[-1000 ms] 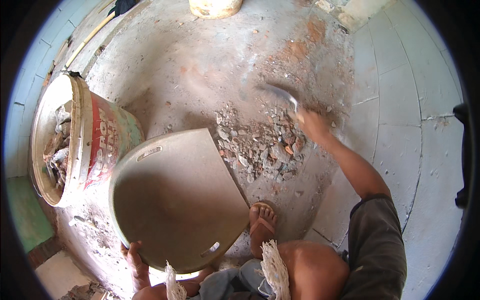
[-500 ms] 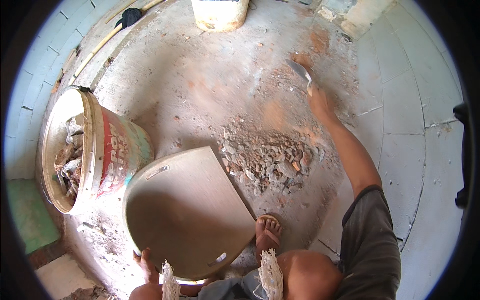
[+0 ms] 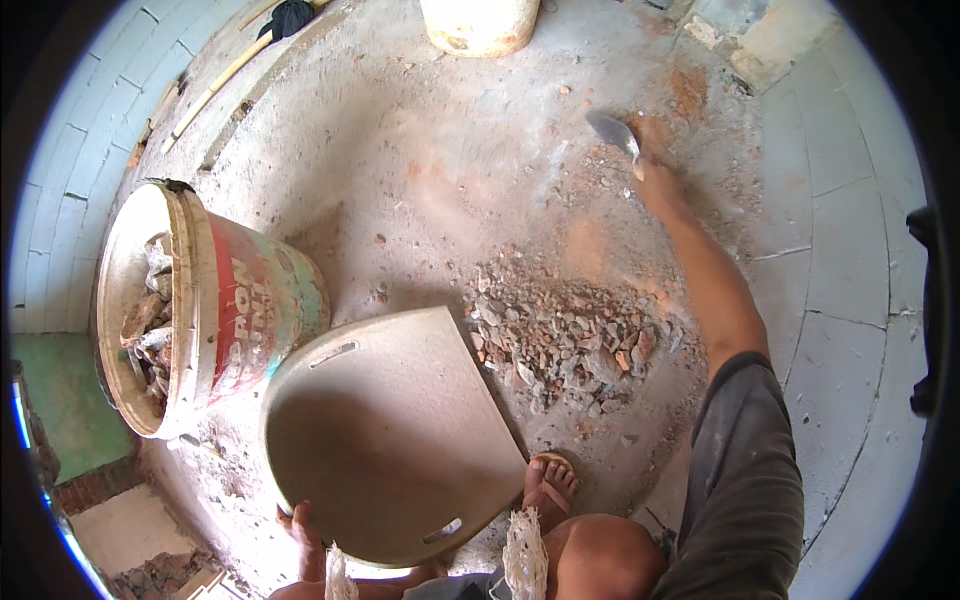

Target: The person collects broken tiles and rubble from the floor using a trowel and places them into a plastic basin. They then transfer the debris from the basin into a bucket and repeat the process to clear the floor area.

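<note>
My right hand (image 3: 655,185) grips a trowel (image 3: 612,132) by its handle, its metal blade low over the dusty floor on the far right. Nearer me, a heap of broken rubble (image 3: 570,345) lies spread, mixed grey stones and reddish bits. A wide, shallow scoop pan (image 3: 400,430) rests beside it, its straight lip facing the rubble; slots pierce its rim. My left hand (image 3: 300,525) is closed on the pan's near left rim, with some fingers hidden behind it. The pan holds no rubble that I can see.
On the left a large paint bucket (image 3: 245,300) leans over with rubble inside. Another pale bucket (image 3: 480,25) stands at the far edge. A long wooden handle (image 3: 215,90) lies far left. Large grey panels (image 3: 850,240) line the right. My sandalled foot (image 3: 550,485) is by the pan's lip.
The whole view has shifted, so the floor and buckets sit farther right. Against the floor, the trowel has moved slightly left. My left hand remains on the pan rim.
</note>
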{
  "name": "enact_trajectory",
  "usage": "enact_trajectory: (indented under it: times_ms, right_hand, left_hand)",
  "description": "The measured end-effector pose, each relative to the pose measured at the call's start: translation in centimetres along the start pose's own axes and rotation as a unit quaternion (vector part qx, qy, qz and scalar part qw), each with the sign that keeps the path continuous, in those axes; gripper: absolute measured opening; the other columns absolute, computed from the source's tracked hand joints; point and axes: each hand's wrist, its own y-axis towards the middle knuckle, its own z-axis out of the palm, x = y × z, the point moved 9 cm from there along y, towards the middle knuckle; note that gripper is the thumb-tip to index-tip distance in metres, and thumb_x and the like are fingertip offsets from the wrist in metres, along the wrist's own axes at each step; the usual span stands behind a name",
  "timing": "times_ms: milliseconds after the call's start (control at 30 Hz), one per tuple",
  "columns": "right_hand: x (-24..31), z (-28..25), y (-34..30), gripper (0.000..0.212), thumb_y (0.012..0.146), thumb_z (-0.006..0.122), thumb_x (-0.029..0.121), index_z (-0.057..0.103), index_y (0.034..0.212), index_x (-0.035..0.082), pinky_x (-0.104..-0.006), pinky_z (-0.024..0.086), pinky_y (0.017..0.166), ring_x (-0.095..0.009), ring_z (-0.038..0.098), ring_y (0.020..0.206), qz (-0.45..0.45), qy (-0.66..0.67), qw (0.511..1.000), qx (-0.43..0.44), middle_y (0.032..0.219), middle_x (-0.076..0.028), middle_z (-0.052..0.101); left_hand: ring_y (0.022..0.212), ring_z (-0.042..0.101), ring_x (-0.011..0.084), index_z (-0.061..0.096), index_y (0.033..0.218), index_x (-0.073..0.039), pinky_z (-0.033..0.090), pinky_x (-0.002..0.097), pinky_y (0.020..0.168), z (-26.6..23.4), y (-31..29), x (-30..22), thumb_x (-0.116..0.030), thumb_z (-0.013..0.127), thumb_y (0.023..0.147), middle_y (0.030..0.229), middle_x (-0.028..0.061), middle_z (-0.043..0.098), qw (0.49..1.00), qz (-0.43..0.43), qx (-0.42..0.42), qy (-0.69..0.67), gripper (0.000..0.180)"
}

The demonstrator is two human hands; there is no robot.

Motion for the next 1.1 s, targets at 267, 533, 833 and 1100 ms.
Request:
enact_trajectory:
  times_ms: [267, 533, 833, 1100]
  right_hand:
    - [1.8, -0.2, -6.7, 0.038, 0.084, 0.069, 0.016, 0.056, 0.117, 0.002, -0.0489, 0.051, 0.078, -0.043, 0.065, 0.092, -0.185, 0.031, 0.977, 0.1, 0.097, -0.026, 0.066]
    - [5.2, 0.3, -11.0, 0.037, 0.084, 0.07, 0.018, 0.054, 0.113, 0.001, -0.0498, 0.052, 0.072, -0.04, 0.065, 0.087, -0.238, -0.034, 0.966, 0.093, 0.092, -0.021, 0.064]
    - [11.1, 4.2, -19.4, 0.004, 0.086, 0.057, 0.006, 0.06, 0.089, 0.006, -0.0326, 0.045, 0.042, -0.016, 0.052, 0.049, -0.28, 0.066, 0.94, 0.182, 0.064, -0.005, 0.055]
    - [9.3, -0.2, -11.7, 0.022, 0.091, 0.064, 0.014, 0.061, 0.111, 0.005, -0.0403, 0.055, 0.062, -0.026, 0.066, 0.075, -0.197, 0.1, 0.975, -0.029, 0.091, -0.015, 0.065]
  left_hand:
    - [0.074, 0.053, 0.0153, 0.051, 0.121, -0.002, 0.049, 0.0315, 0.068, 0.6, -0.5, -0.3, -0.002, 0.059, 0.074, 0.092, 0.0071, 0.058, 0.999, -0.018, 0.026, -0.019, 0.047]
    - [0.086, 0.054, 0.018, 0.044, 0.129, -0.003, 0.049, 0.0342, 0.077, -0.6, -0.6, 0.2, -0.003, 0.059, 0.076, 0.103, 0.01, 0.056, 0.997, -0.054, -0.047, 0.017, 0.055]
    - [0.084, 0.055, 0.0189, 0.047, 0.127, -0.006, 0.05, 0.0357, 0.076, 0.0, -0.7, 0.2, -0.002, 0.059, 0.074, 0.1, 0.0089, 0.058, 0.999, -0.049, -0.005, -0.011, 0.054]
    - [0.082, 0.056, 0.0171, 0.048, 0.125, -0.003, 0.051, 0.033, 0.075, 0.0, -0.6, 0.5, -0.001, 0.06, 0.077, 0.099, 0.0082, 0.059, 0.997, -0.075, 0.011, -0.007, 0.05]
